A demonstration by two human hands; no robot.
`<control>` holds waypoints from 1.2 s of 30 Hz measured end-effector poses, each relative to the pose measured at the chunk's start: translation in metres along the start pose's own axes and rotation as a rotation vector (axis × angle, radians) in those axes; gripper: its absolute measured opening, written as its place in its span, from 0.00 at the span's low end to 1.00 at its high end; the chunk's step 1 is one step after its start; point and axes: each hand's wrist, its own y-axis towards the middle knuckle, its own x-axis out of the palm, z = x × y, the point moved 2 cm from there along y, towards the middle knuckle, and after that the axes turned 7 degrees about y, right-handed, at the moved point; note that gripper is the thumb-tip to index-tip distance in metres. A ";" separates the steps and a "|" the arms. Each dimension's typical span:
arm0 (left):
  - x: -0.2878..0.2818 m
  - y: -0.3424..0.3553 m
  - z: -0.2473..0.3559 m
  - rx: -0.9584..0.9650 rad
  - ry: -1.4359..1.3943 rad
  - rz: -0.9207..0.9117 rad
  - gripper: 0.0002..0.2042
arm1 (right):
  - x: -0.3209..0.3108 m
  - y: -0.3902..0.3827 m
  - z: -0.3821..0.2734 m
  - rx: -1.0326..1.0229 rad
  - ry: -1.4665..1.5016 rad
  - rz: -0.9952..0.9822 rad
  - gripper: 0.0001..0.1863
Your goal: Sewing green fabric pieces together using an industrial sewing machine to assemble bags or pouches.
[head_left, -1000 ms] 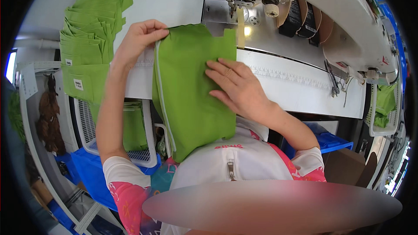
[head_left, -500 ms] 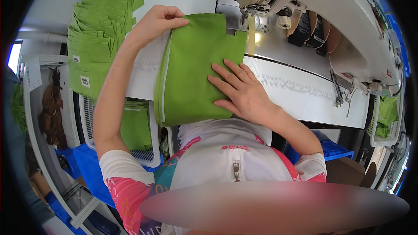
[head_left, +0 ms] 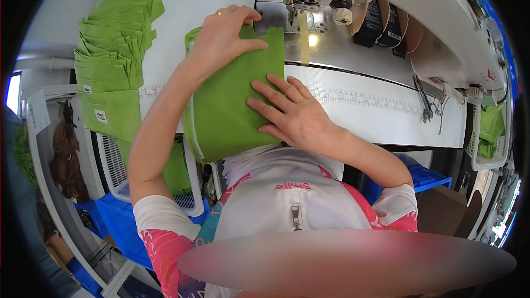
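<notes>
A folded green fabric piece (head_left: 218,118) with a pale strip along its left side lies over the table's front edge, near the sewing machine (head_left: 309,0). My left hand (head_left: 223,41) is on its upper part, fingers bent near the top edge and thumb apart, hiding some of the fabric. My right hand (head_left: 292,116) lies on the lower right of the fabric with fingers spread. Left of the fabric is a fanned stack of green pieces (head_left: 113,60), some with white labels.
White table (head_left: 370,121) has a printed ruler (head_left: 353,94). Scissors (head_left: 422,99) lie at right. Baskets of green pieces sit below left (head_left: 113,168) and at right (head_left: 488,129). Dark packages (head_left: 375,22) stand behind the machine head. A blue bin (head_left: 121,223) is lower left.
The fabric's lower end has moved up from my lap toward the table edge. My left hand has shifted up and right over its top, its fingers moving off the upper corner.
</notes>
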 end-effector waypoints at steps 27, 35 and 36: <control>0.004 0.032 0.025 -0.240 -0.835 -0.518 0.07 | -0.033 0.015 0.072 0.678 1.096 0.266 0.08; 0.008 0.031 0.022 -0.278 -0.815 -0.462 0.08 | -0.043 0.016 0.075 0.606 0.951 0.293 0.07; 0.010 0.032 0.018 -0.213 -0.728 -0.427 0.09 | -0.050 0.016 0.073 0.554 0.830 0.360 0.07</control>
